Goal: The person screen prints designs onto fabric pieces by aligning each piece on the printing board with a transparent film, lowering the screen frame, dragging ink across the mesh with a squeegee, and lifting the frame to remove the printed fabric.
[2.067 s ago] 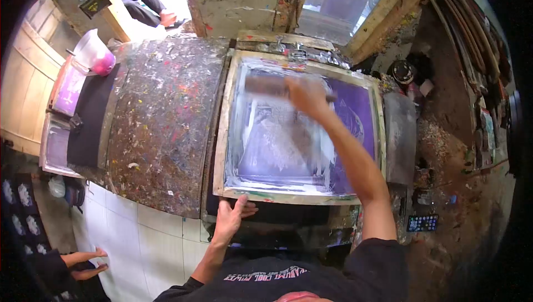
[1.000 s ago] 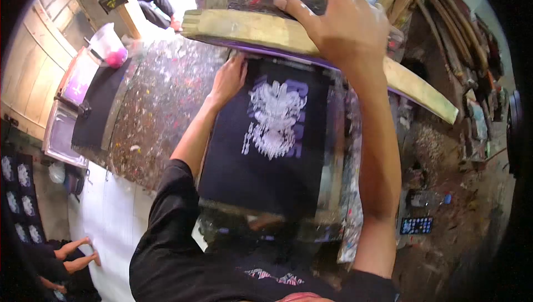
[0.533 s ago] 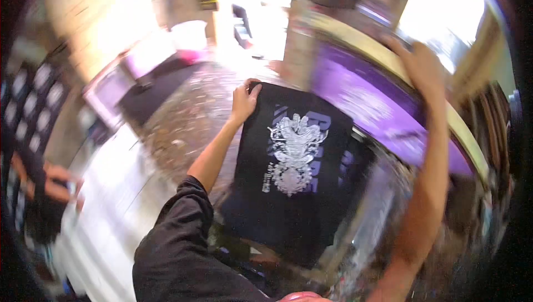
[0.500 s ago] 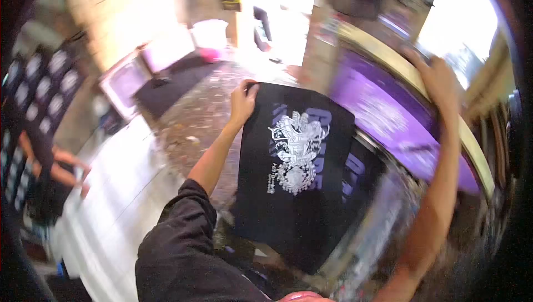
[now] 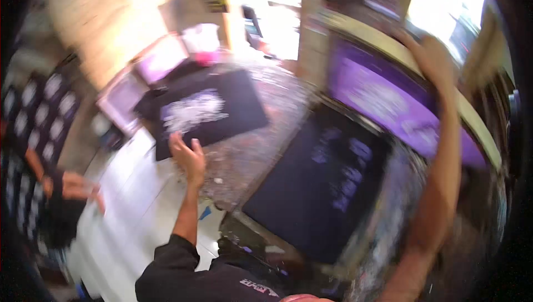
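Observation:
A black printed piece [image 5: 236, 99] with a white design lies on the stained work surface at upper left. My left hand [image 5: 187, 157] is at its lower edge, fingers spread; the blur hides whether they touch it. My right hand [image 5: 430, 60] grips the pale yellow frame [image 5: 383, 35] of a raised purple screen [image 5: 383, 99]. Below the screen a second black piece [image 5: 311, 191], with faint purple lettering, rests flat on the board.
Two small framed screens [image 5: 121, 96] lean beyond the surface, beside a white and pink container [image 5: 202, 44]. At far left another person's hands [image 5: 80, 186] show near a black cloth with white prints [image 5: 47, 105]. White floor tiles [image 5: 119, 213] lie below.
The black piece with the white design has moved left from above the board onto the work surface. My left hand went with it and has opened. My right hand still holds the frame.

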`<control>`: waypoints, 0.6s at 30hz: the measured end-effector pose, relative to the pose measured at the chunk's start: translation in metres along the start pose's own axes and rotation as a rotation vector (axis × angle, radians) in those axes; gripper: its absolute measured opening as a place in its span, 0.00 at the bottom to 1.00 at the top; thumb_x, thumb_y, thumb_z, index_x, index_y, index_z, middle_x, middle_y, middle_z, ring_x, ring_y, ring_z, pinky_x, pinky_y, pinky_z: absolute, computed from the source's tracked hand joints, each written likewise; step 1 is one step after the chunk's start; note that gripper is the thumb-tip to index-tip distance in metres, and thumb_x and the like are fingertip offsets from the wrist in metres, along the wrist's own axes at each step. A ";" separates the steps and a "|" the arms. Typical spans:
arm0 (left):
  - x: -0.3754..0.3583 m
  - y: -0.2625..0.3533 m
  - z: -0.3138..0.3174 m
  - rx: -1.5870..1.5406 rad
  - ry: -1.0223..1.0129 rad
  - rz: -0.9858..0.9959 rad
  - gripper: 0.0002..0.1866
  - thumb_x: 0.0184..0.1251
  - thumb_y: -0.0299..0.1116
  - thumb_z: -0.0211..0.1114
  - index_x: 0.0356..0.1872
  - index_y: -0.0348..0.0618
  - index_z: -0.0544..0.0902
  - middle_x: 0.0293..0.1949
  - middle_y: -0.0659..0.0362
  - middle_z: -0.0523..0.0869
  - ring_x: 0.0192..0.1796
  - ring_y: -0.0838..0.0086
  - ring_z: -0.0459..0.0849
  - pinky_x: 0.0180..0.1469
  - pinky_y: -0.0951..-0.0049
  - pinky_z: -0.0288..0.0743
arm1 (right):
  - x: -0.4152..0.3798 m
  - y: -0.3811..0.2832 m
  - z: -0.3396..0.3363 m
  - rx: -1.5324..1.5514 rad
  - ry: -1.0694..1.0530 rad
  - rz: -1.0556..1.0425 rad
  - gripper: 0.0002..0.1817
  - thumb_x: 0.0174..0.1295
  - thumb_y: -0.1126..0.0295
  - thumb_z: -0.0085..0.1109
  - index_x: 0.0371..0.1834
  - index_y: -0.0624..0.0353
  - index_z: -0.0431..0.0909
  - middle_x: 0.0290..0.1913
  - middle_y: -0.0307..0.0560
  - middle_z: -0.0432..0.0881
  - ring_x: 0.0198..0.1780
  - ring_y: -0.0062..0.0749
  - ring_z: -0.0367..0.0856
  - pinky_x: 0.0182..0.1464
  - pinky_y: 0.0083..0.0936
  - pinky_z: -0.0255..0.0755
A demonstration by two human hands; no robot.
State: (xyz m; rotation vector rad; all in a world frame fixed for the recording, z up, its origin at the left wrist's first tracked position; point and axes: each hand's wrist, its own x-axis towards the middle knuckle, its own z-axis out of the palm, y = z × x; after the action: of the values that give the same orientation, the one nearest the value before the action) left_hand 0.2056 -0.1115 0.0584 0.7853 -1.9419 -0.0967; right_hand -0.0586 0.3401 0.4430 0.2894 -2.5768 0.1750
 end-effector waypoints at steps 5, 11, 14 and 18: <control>-0.172 0.310 -0.072 -1.222 -0.915 1.115 0.34 0.72 0.44 0.61 0.76 0.49 0.63 0.72 0.45 0.70 0.76 0.52 0.65 0.78 0.48 0.54 | -0.031 -0.020 -0.009 -0.058 0.051 0.004 0.49 0.54 0.21 0.51 0.43 0.64 0.89 0.45 0.66 0.88 0.49 0.59 0.88 0.54 0.49 0.79; -0.223 0.346 -0.082 -0.747 -1.038 1.364 0.31 0.73 0.54 0.56 0.73 0.53 0.69 0.70 0.54 0.75 0.74 0.61 0.69 0.75 0.36 0.49 | -0.050 -0.016 -0.012 -0.042 0.117 -0.056 0.44 0.58 0.25 0.53 0.42 0.62 0.89 0.46 0.66 0.88 0.48 0.58 0.88 0.52 0.48 0.79; -0.148 0.269 -0.039 -0.845 -1.097 0.889 0.32 0.69 0.53 0.61 0.70 0.50 0.73 0.70 0.53 0.76 0.74 0.55 0.67 0.73 0.35 0.52 | -0.041 -0.017 -0.011 0.003 0.090 -0.051 0.42 0.58 0.27 0.54 0.42 0.62 0.89 0.46 0.65 0.88 0.48 0.59 0.88 0.53 0.48 0.80; -0.137 0.234 -0.033 -0.472 -1.179 1.023 0.43 0.65 0.71 0.57 0.76 0.60 0.68 0.82 0.55 0.53 0.83 0.45 0.44 0.77 0.29 0.31 | -0.023 -0.017 -0.021 0.045 0.087 0.026 0.43 0.60 0.29 0.55 0.42 0.68 0.87 0.44 0.67 0.87 0.48 0.60 0.87 0.53 0.47 0.79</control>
State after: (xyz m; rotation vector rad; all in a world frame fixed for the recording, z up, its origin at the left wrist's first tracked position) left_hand 0.1604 0.1583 0.0598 -0.8452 -2.9806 -0.4368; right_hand -0.0253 0.3317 0.4499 0.2588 -2.4936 0.2497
